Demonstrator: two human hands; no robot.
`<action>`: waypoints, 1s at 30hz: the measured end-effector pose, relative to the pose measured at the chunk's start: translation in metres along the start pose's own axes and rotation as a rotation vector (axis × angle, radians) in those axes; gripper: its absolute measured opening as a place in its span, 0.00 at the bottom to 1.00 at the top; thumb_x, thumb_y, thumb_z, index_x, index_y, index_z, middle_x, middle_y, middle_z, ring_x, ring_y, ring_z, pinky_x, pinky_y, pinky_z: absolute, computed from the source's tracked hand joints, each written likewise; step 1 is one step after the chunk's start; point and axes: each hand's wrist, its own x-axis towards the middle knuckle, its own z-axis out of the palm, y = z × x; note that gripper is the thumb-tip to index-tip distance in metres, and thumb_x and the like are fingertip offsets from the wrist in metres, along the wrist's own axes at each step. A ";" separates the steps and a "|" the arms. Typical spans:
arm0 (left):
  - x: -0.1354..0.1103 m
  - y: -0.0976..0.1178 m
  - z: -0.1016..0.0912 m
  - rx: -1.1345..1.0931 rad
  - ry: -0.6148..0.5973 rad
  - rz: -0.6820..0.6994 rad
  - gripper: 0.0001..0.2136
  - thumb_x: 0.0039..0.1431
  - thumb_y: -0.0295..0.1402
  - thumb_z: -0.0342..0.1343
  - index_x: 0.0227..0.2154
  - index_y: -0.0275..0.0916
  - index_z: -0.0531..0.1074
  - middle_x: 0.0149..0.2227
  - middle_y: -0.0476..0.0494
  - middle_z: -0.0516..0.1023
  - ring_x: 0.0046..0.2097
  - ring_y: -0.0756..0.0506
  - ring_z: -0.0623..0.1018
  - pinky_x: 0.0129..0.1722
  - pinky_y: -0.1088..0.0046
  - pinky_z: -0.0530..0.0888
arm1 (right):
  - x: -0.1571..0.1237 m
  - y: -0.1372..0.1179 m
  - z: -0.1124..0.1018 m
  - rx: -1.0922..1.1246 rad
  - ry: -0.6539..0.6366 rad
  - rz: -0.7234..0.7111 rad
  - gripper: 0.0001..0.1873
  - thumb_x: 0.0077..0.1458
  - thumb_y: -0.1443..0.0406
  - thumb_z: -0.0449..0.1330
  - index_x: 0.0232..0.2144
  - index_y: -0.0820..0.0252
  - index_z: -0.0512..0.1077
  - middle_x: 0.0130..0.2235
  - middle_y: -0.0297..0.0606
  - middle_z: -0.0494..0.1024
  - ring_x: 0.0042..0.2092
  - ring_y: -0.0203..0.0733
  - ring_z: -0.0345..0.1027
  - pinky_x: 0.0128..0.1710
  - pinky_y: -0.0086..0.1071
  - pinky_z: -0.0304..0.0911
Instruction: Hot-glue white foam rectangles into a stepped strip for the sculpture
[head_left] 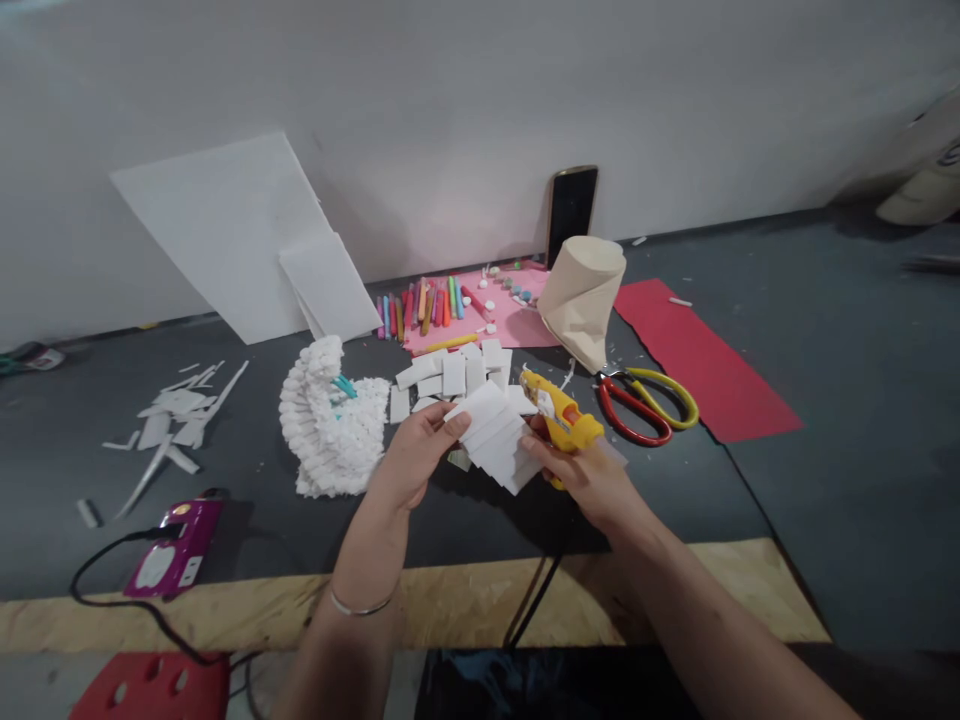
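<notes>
A joined strip of overlapping white foam-board pieces (495,440) is held up between both hands. My left hand (416,450) pinches its left edge between thumb and fingers. My right hand (589,480) is closed around a yellow hot glue gun (566,415), and its thumb and fingertips also touch the strip's right side. Most of the gun's handle is hidden by that hand. Just beyond the strip lies a pile of cut white rectangles (454,372). Left of my left hand stands a white, tiered, textured model (326,425) with small teal parts.
Red-and-yellow scissors (637,410), red sheet (705,360) and a beige cone-like form (583,295) are at right. Behind are coloured sticks (424,305), pink paper (517,325) and a phone (571,215). White scraps (176,405), boards (225,235) and a purple power strip (176,548) are left.
</notes>
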 end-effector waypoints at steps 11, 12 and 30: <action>0.002 -0.003 -0.011 -0.006 0.015 -0.110 0.20 0.44 0.46 0.70 0.32 0.35 0.77 0.27 0.45 0.79 0.26 0.49 0.76 0.25 0.73 0.74 | -0.002 -0.007 0.001 0.043 0.052 0.066 0.20 0.52 0.47 0.63 0.31 0.57 0.72 0.23 0.31 0.70 0.22 0.36 0.60 0.22 0.32 0.57; 0.001 -0.004 -0.011 -0.001 0.009 -0.118 0.20 0.43 0.46 0.70 0.32 0.35 0.77 0.26 0.45 0.79 0.26 0.49 0.75 0.25 0.74 0.74 | -0.002 -0.006 0.001 0.070 0.065 0.056 0.20 0.52 0.47 0.63 0.32 0.57 0.72 0.24 0.32 0.71 0.23 0.36 0.60 0.22 0.32 0.57; -0.006 -0.009 0.000 0.116 -0.180 -0.122 0.24 0.50 0.57 0.60 0.25 0.36 0.75 0.22 0.46 0.75 0.24 0.50 0.74 0.23 0.75 0.73 | 0.002 0.006 0.003 0.085 0.107 0.093 0.18 0.49 0.53 0.67 0.34 0.56 0.68 0.22 0.26 0.68 0.21 0.33 0.60 0.20 0.28 0.56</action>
